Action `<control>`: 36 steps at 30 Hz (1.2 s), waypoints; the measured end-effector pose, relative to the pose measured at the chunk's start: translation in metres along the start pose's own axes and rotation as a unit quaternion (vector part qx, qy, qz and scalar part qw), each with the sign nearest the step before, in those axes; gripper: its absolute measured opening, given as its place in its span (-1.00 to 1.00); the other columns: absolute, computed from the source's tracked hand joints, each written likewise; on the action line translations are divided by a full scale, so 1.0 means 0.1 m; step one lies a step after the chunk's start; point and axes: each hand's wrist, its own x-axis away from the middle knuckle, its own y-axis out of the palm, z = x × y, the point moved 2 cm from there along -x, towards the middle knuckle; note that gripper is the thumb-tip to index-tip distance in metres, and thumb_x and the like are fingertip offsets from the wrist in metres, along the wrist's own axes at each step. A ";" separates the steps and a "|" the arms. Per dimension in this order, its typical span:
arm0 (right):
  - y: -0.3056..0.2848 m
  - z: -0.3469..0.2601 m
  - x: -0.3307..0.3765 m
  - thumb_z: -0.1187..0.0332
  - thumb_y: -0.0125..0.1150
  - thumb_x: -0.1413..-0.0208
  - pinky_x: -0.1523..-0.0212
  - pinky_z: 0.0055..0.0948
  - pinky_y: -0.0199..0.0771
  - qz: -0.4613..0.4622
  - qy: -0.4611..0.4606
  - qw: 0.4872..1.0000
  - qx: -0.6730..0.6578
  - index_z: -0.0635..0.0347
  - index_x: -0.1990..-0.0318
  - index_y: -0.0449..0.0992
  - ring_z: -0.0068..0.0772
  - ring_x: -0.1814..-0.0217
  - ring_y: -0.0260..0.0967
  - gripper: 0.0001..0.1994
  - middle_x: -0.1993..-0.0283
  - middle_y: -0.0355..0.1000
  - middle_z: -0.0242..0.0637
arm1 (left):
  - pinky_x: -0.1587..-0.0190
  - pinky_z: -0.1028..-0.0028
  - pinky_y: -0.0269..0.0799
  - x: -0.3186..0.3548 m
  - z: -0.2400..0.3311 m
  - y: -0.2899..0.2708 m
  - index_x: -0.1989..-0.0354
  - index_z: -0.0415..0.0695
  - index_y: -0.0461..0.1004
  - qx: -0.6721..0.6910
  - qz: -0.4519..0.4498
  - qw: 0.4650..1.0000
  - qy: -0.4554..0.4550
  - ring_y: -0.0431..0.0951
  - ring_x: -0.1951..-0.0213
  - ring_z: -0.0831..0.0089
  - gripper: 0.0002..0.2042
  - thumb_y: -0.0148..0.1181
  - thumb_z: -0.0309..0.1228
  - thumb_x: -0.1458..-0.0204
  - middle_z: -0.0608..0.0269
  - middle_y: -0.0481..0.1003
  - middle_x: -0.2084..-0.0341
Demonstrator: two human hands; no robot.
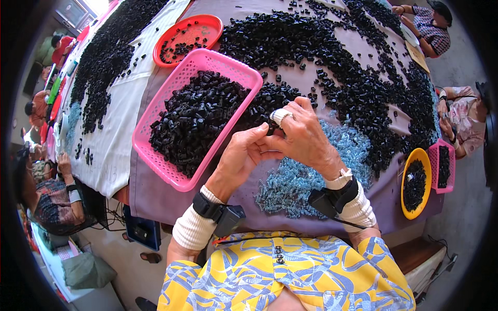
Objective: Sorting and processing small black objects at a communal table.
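The scene was seen from a single view, taken from a head-worn fisheye camera and directed steeply downward and forward over the table (155, 197). The left hand (241, 155) and right hand (303, 136) were caught close, at the centre of the frame, with the forearms entering from the lower edge. Straight edges were bent toward the dark rim. Other seated people were pushed to the upper right and left margins.
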 end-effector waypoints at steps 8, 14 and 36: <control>0.00 0.00 0.01 0.30 0.26 0.19 0.17 -0.29 0.24 0.012 -0.013 0.999 -0.050 0.20 0.55 0.40 -0.22 0.41 0.32 -0.80 0.56 0.34 -0.23 | 0.04 0.28 0.49 -0.01 -0.04 -0.03 0.20 -0.29 0.45 0.031 0.024 0.999 -0.008 0.56 0.23 0.38 -0.77 -0.06 -0.38 -0.19 0.10 0.53 0.29; 0.03 0.02 0.02 0.33 0.26 0.18 0.18 -0.28 0.25 0.011 -0.044 0.998 -0.048 0.20 0.56 0.40 -0.24 0.44 0.31 -0.82 0.59 0.31 -0.25 | 0.06 0.31 0.49 -0.03 -0.06 -0.03 0.22 -0.29 0.45 0.052 0.031 0.998 0.005 0.55 0.24 0.40 -0.78 -0.05 -0.39 -0.18 0.14 0.52 0.31; 0.09 0.04 0.04 0.31 0.26 0.16 0.05 -0.21 0.20 0.012 -0.063 0.997 -0.041 0.16 0.63 0.38 -0.28 0.50 0.28 -0.80 0.64 0.25 -0.31 | 0.12 0.31 0.53 0.06 0.00 -0.01 0.26 -0.25 0.46 -0.122 0.030 0.992 0.013 0.55 0.23 0.42 -0.82 -0.04 -0.41 -0.15 0.25 0.48 0.32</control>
